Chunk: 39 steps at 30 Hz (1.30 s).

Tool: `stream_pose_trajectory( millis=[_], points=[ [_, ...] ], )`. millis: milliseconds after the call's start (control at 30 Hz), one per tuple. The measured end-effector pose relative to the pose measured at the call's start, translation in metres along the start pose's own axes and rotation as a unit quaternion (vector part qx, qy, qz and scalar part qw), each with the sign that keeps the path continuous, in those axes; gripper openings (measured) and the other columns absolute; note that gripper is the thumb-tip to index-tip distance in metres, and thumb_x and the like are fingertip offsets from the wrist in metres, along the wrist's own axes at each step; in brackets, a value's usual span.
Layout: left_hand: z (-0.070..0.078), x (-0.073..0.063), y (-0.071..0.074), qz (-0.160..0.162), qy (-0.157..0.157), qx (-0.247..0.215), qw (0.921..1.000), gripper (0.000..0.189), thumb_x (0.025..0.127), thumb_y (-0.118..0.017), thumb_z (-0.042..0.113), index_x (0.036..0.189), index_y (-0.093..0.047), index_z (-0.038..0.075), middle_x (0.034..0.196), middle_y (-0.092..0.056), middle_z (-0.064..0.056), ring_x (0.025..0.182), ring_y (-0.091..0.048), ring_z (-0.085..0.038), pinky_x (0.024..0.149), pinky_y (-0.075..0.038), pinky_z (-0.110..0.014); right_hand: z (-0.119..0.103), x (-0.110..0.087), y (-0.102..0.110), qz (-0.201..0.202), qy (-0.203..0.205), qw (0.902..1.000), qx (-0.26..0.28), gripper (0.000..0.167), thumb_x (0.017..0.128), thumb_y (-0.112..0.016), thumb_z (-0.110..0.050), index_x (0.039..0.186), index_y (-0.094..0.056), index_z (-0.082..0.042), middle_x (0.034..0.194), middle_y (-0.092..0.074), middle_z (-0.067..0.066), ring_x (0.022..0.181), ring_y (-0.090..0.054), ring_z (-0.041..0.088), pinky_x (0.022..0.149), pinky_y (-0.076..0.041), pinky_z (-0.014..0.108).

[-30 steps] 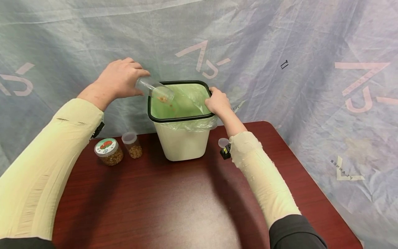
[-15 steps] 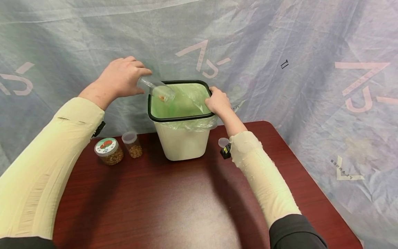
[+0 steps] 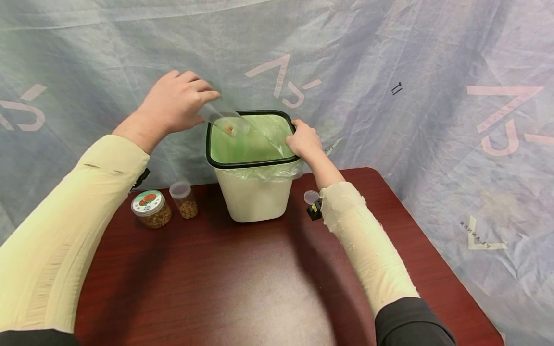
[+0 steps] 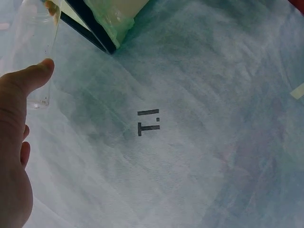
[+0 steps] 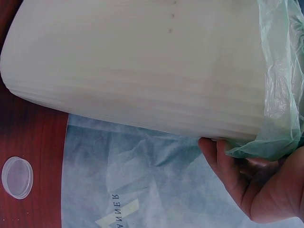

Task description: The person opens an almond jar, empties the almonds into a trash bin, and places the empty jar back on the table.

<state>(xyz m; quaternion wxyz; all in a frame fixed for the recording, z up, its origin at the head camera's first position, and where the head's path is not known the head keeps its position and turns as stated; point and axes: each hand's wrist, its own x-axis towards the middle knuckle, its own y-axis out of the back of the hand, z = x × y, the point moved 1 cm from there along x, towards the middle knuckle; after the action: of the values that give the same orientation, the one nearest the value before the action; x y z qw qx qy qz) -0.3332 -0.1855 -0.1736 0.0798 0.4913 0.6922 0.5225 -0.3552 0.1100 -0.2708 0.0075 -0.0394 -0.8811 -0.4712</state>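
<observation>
My left hand (image 3: 175,105) grips a clear plastic jar (image 3: 222,117), tilted with its mouth down over the trash can (image 3: 253,194). A few light-brown nut-like pieces (image 3: 228,129) sit near the jar's mouth; in the left wrist view some pieces (image 4: 51,6) cling by its rim. The can is white with a black rim and a green plastic liner (image 3: 251,144) folded over the edge. On the can's right side, my right hand (image 3: 305,140) holds the rim, thumb inside. In the right wrist view its fingers (image 5: 223,159) curl under the liner's overhang against the can's wall.
Left of the can stand a squat lidded jar (image 3: 151,209) with a green-and-red label and a taller clear jar (image 3: 183,201), both holding brown pieces. A clear round lid (image 3: 311,197) lies right of the can on the dark red table (image 3: 242,269). A fabric curtain (image 3: 346,57) hangs behind.
My left hand has moved slightly right and up with the tilted jar, further over the can. Fewer pieces show in the jar. My right hand stays on the rim.
</observation>
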Motion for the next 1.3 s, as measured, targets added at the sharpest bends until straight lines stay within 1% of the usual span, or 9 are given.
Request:
stream_pose_trajectory(
  millis=[200, 267, 400, 467, 667, 900, 1000, 1133, 1300],
  points=[
    [0.006, 0.003, -0.004, -0.005, -0.042, 0.030, 0.9987, 0.050, 0.073, -0.077, 0.001, 0.122, -0.066, 0.005, 0.113, -0.064, -0.016, 0.107, -0.054, -0.038, 0.078, -0.043, -0.053, 0.000, 0.000, 0.000, 0.000, -0.003, 1.0000, 0.000, 0.062, 0.091, -0.048, -0.020, 0.151, -0.035, -0.023, 0.148, -0.044, 0.004, 0.126, -0.046, 0.035, 0.097, -0.041, 0.049],
    [0.007, 0.003, -0.005, 0.009, -0.053, 0.035, 0.9979, 0.045, 0.076, -0.073, -0.002, 0.120, -0.067, 0.005, 0.111, -0.065, -0.016, 0.104, -0.055, -0.038, 0.075, -0.044, -0.052, 0.000, 0.000, -0.001, -0.001, -0.005, 1.0000, 0.000, 0.062, 0.091, -0.048, -0.020, 0.151, -0.035, -0.024, 0.148, -0.044, 0.004, 0.127, -0.046, 0.035, 0.097, -0.040, 0.049],
    [0.008, 0.003, -0.006, 0.061, -0.064, 0.052, 0.9947, 0.036, 0.081, -0.066, -0.005, 0.116, -0.069, 0.005, 0.108, -0.066, -0.015, 0.100, -0.057, -0.038, 0.070, -0.044, -0.050, -0.001, -0.001, -0.001, -0.003, -0.006, 1.0000, 0.001, 0.062, 0.091, -0.048, -0.020, 0.151, -0.035, -0.024, 0.148, -0.044, 0.004, 0.125, -0.047, 0.034, 0.096, -0.041, 0.049],
    [0.008, 0.003, -0.006, 0.075, -0.068, 0.061, 0.9931, 0.032, 0.084, -0.064, -0.005, 0.114, -0.069, 0.005, 0.106, -0.066, -0.015, 0.098, -0.057, -0.038, 0.068, -0.044, -0.049, -0.001, -0.002, -0.001, -0.005, -0.006, 1.0000, 0.003, 0.062, 0.091, -0.047, -0.020, 0.152, -0.034, -0.024, 0.148, -0.043, 0.004, 0.124, -0.048, 0.034, 0.095, -0.042, 0.049],
    [0.009, 0.003, -0.006, 0.070, -0.079, 0.066, 0.9923, 0.024, 0.089, -0.060, -0.003, 0.111, -0.069, 0.004, 0.102, -0.064, -0.015, 0.095, -0.056, -0.038, 0.065, -0.042, -0.047, -0.001, -0.002, 0.000, 0.000, -0.007, 1.0000, 0.000, 0.062, 0.091, -0.047, -0.020, 0.152, -0.035, -0.025, 0.147, -0.044, 0.004, 0.122, -0.050, 0.034, 0.094, -0.042, 0.048],
    [0.009, 0.000, -0.006, 0.092, -0.064, 0.065, 0.9916, 0.028, 0.085, -0.061, -0.005, 0.111, -0.069, 0.004, 0.102, -0.065, -0.016, 0.096, -0.056, -0.039, 0.066, -0.043, -0.049, -0.001, -0.003, 0.000, 0.000, -0.005, 1.0000, -0.001, 0.063, 0.090, -0.048, -0.020, 0.151, -0.035, -0.025, 0.147, -0.045, 0.004, 0.124, -0.048, 0.034, 0.096, -0.041, 0.048],
    [0.008, -0.003, -0.007, 0.082, -0.059, 0.068, 0.9926, 0.029, 0.083, -0.062, -0.005, 0.110, -0.068, 0.003, 0.102, -0.065, -0.016, 0.095, -0.056, -0.039, 0.066, -0.043, -0.049, -0.002, -0.003, 0.000, -0.001, -0.003, 1.0000, 0.001, 0.063, 0.090, -0.047, -0.020, 0.152, -0.035, -0.025, 0.147, -0.044, 0.004, 0.124, -0.048, 0.034, 0.096, -0.041, 0.049],
    [0.009, -0.007, -0.011, 0.061, -0.053, 0.069, 0.9943, 0.025, 0.085, -0.060, -0.005, 0.108, -0.068, 0.003, 0.099, -0.065, -0.016, 0.094, -0.055, -0.040, 0.065, -0.042, -0.049, -0.004, -0.004, 0.000, -0.006, -0.003, 1.0000, 0.003, 0.063, 0.090, -0.047, -0.019, 0.152, -0.035, -0.024, 0.148, -0.044, 0.004, 0.124, -0.048, 0.034, 0.095, -0.041, 0.049],
    [0.007, -0.012, -0.012, 0.080, -0.036, 0.072, 0.9936, 0.023, 0.085, -0.056, -0.005, 0.105, -0.067, 0.001, 0.097, -0.065, -0.017, 0.093, -0.055, -0.041, 0.064, -0.042, -0.048, -0.005, -0.004, -0.001, -0.011, -0.003, 0.9999, 0.003, 0.063, 0.091, -0.047, -0.019, 0.152, -0.034, -0.024, 0.148, -0.044, 0.004, 0.125, -0.047, 0.035, 0.096, -0.041, 0.049]
  ],
)
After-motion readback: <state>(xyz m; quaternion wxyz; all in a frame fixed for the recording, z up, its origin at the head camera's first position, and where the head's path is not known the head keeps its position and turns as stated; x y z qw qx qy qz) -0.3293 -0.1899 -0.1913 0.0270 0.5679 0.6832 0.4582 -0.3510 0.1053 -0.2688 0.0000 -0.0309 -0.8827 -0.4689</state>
